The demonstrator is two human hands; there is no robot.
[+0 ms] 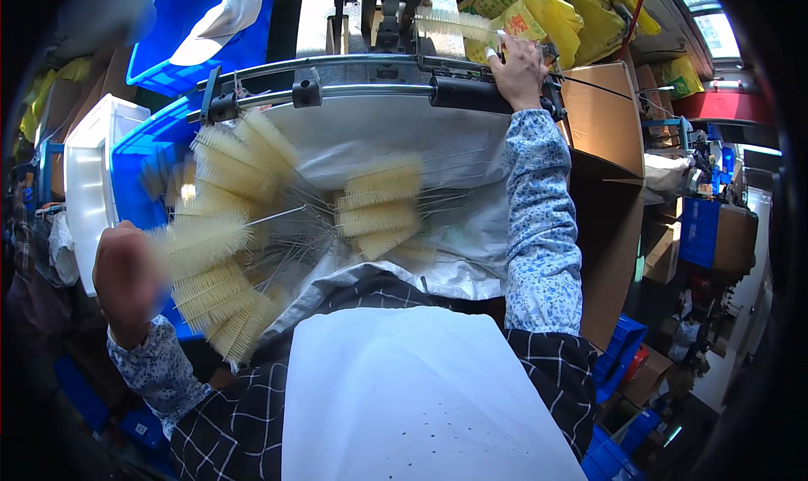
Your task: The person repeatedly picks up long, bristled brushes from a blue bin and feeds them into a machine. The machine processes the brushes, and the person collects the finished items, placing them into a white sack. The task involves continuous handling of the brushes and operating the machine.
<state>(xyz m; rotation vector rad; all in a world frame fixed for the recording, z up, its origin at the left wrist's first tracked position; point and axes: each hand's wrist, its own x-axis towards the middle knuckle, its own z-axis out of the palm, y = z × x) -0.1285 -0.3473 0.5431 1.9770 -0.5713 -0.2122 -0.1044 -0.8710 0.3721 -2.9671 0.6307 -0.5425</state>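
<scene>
Off to the left, my left hand (126, 271) is closed at the bristle end of a cream bottle brush (202, 242); its wire stem points right. A blurred patch hides part of the fingers. At the far side, my right hand (519, 69) has white-covered fingertips pinched at the right end of another bottle brush (454, 25), which lies crosswise on a metal machine (387, 26). Between my arms, a heap of brushes (240, 165) fans out on the left, and a smaller stack (380, 199) rests on a white sheet (471, 271) over my lap.
A metal rail (362, 91) with a black roller crosses in front of the machine. Blue crates (139, 153) and a white bin (93, 178) stand left, with a white cap (223, 22) above. An open cardboard box (602, 111) and yellow sacks (539, 26) are at right.
</scene>
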